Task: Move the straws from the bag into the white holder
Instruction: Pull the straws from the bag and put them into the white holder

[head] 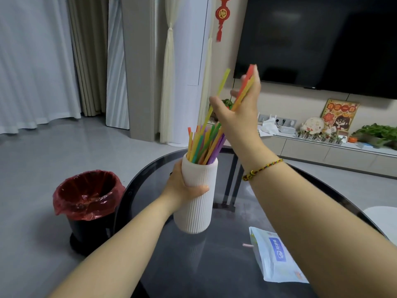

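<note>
Straws point(240, 94) pinched in right hand point(238, 112) above white holder point(197, 201), left hand point(182, 188) wrapped around its ribbed wall. Best lowered tips-first, holder kept steady. Bag point(277, 259) flat on table point(225, 265), one stray straw point(248, 245) beside.

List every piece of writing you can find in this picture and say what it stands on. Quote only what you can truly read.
Bag, blue label: white characters, too blurred to read.
Red hanging ornament: one gold character, not legible.
Framed picture on the cabinet: top row of characters, too small to read.
Round white plaque: marks too small to read.
White holder and straws: no text.
</note>
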The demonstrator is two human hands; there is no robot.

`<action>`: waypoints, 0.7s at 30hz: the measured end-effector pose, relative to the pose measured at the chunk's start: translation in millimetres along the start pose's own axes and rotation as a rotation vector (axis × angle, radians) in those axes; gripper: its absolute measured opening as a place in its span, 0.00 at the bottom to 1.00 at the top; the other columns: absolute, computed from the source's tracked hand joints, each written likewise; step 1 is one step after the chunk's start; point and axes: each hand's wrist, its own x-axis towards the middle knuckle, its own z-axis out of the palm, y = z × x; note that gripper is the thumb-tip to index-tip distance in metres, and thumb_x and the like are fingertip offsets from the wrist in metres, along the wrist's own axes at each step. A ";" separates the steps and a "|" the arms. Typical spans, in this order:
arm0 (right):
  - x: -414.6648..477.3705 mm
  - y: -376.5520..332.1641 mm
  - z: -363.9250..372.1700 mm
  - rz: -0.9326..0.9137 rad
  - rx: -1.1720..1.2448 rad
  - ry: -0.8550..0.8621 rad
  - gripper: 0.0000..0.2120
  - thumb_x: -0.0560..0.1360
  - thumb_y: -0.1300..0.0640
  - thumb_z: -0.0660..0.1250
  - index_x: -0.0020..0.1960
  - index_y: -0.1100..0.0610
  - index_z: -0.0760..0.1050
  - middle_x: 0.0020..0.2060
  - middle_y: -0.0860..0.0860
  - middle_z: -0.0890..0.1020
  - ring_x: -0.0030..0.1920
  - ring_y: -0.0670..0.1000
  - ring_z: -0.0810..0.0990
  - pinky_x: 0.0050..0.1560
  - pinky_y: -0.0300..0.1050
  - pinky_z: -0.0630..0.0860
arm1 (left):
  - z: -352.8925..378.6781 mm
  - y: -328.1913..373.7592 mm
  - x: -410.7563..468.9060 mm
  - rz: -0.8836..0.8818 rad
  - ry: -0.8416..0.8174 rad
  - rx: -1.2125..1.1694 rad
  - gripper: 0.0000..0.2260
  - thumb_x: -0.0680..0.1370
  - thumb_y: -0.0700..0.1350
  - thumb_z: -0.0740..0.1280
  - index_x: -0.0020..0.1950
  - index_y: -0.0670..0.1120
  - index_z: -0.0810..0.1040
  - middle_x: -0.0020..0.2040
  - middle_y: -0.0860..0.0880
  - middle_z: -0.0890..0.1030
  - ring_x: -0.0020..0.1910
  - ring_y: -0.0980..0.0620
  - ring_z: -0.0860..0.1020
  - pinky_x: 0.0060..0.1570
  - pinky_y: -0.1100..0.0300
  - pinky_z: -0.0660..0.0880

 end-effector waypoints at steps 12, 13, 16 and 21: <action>10.6 7.1 16.5 0.177 -0.725 -0.536 0.20 0.77 0.48 0.55 0.63 0.58 0.68 0.58 0.58 0.77 0.58 0.59 0.75 0.61 0.58 0.72 | -2.5 0.0 -3.2 -0.023 -0.045 0.014 0.33 0.66 0.43 0.74 0.66 0.49 0.60 0.52 0.52 0.71 0.49 0.54 0.72 0.48 0.60 0.71; 9.3 11.3 14.3 0.222 -0.692 -0.545 0.23 0.76 0.46 0.55 0.67 0.57 0.63 0.63 0.57 0.74 0.61 0.59 0.73 0.62 0.58 0.72 | -2.5 0.4 -2.8 -0.033 -0.040 0.007 0.34 0.66 0.43 0.74 0.66 0.49 0.60 0.53 0.52 0.71 0.51 0.53 0.72 0.50 0.58 0.71; 5.1 15.2 4.9 0.140 -0.434 -0.400 0.28 0.76 0.47 0.56 0.73 0.52 0.51 0.72 0.54 0.62 0.69 0.56 0.64 0.66 0.57 0.68 | -1.6 0.5 -2.9 -0.053 -0.029 -0.018 0.34 0.66 0.43 0.74 0.67 0.50 0.59 0.55 0.51 0.70 0.53 0.52 0.71 0.51 0.57 0.71; -7.3 17.7 -2.9 -0.134 -0.700 -0.573 0.18 0.79 0.54 0.51 0.63 0.61 0.70 0.68 0.56 0.70 0.69 0.54 0.64 0.68 0.51 0.62 | -1.8 -0.5 -2.1 -0.084 -0.035 -0.027 0.35 0.66 0.44 0.74 0.67 0.49 0.59 0.57 0.48 0.71 0.53 0.50 0.71 0.49 0.56 0.71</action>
